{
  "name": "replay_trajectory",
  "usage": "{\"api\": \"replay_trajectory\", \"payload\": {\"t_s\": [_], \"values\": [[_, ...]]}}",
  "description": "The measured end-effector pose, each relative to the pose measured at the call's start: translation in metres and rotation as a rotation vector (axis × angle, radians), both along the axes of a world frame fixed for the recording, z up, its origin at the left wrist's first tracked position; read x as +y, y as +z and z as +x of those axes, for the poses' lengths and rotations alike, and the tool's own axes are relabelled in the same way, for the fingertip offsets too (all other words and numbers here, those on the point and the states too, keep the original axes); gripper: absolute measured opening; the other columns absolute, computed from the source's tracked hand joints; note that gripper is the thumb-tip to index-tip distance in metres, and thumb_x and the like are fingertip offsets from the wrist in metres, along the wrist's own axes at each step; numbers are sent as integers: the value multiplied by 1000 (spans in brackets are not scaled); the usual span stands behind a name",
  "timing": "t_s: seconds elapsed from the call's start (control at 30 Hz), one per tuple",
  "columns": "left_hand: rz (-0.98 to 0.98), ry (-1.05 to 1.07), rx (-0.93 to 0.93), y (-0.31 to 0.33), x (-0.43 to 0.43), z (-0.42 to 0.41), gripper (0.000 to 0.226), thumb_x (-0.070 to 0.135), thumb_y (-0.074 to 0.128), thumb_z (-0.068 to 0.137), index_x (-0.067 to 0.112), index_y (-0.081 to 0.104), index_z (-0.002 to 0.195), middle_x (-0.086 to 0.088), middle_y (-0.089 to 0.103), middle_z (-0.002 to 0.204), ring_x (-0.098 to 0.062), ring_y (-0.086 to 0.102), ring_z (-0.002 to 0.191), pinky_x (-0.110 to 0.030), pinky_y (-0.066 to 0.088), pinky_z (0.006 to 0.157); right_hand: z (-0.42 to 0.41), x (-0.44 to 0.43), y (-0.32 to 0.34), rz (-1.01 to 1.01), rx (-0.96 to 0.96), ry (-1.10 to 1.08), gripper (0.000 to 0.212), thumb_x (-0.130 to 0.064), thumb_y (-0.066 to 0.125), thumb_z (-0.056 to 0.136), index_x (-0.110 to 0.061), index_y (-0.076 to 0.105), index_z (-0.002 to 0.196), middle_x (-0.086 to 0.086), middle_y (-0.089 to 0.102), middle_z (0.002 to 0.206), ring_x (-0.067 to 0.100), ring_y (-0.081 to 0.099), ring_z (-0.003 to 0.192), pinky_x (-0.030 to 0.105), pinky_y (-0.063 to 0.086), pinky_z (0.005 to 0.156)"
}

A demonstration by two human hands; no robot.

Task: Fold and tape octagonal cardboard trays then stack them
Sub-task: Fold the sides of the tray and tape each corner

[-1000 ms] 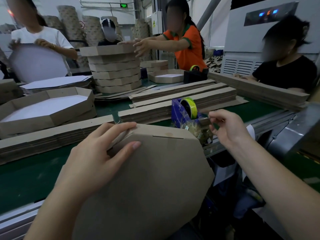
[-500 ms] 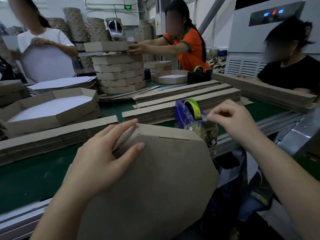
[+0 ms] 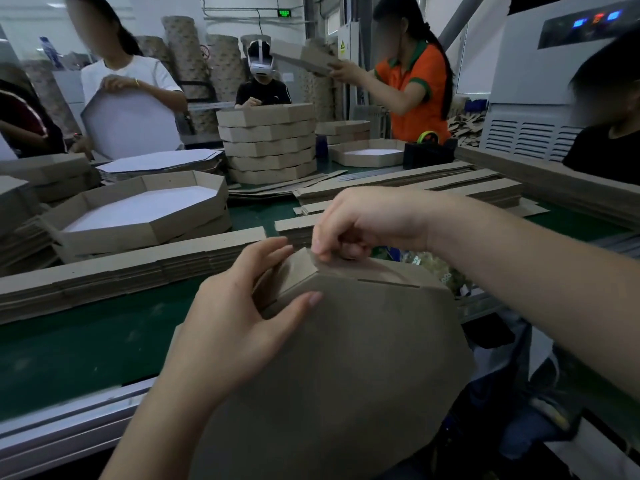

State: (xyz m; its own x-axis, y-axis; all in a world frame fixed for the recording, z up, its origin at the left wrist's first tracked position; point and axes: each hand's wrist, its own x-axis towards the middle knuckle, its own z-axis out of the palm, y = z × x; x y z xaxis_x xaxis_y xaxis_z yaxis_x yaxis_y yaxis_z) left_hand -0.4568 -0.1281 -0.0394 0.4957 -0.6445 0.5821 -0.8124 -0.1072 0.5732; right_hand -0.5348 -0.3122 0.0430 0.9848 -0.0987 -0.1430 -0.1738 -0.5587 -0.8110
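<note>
A brown octagonal cardboard tray [image 3: 346, 368] stands tilted toward me, bottom side facing the camera. My left hand [image 3: 239, 327] grips its upper left corner, fingers over the folded side wall and thumb on the bottom panel. My right hand [image 3: 363, 223] has its fingers curled down and pinches a strip of clear tape onto the tray's top corner. The tape dispenser behind my right hand is mostly hidden. A finished tray [image 3: 138, 209] with a white inside lies at the left on other trays.
Flat cardboard strips [image 3: 131, 265] lie in long piles along the green belt [image 3: 86, 341]. A tall stack of trays [image 3: 270, 143] stands at the far middle. Several people work across the table; one in orange lifts a tray. A black tape dispenser [image 3: 429, 152] sits beyond.
My right hand left the tape dispenser and came left and down onto the tray's top corner with tape. My left hand kept its hold. The person in orange lifted a tray off the stack.
</note>
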Motion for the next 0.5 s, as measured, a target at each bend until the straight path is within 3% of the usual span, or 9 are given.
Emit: {"api": "replay_trajectory", "payload": {"t_s": [0.1, 0.2, 0.4, 0.5], "values": [[-26, -21, -13, 1, 1, -1, 65, 59, 67, 67, 34, 50, 125, 23, 62, 119, 7, 58, 107, -20, 48, 89, 3, -3, 2, 10, 44, 1, 22, -10, 61, 84, -11, 64, 61, -1, 54, 60, 10, 39, 51, 22, 30, 51], [-66, -42, -35, 2, 3, -3, 56, 56, 65, 69, 34, 52, 119, 19, 65, 110, 1, 63, 98, -32, 54, 82, 4, -5, 2, 13, 53, 4, 24, -8, 61, 82, -12, 64, 59, -1, 53, 59, 10, 39, 51, 22, 30, 50], [-92, -98, -149, 2, 1, -5, 27, 33, 72, 77, 22, 67, 101, 13, 63, 120, -1, 58, 114, -30, 49, 91, 0, -9, 3, -14, 83, 23, 20, -9, 60, 83, -11, 61, 63, -4, 52, 58, 8, 40, 50, 20, 32, 51], [-97, -101, -156, 0, 1, -4, 21, 31, 72, 77, 16, 70, 92, 9, 65, 118, -4, 60, 111, -30, 51, 88, 0, -8, 4, -56, 103, 29, 30, -12, 61, 85, -15, 62, 56, -6, 51, 53, 7, 38, 47, 20, 30, 49]]}}
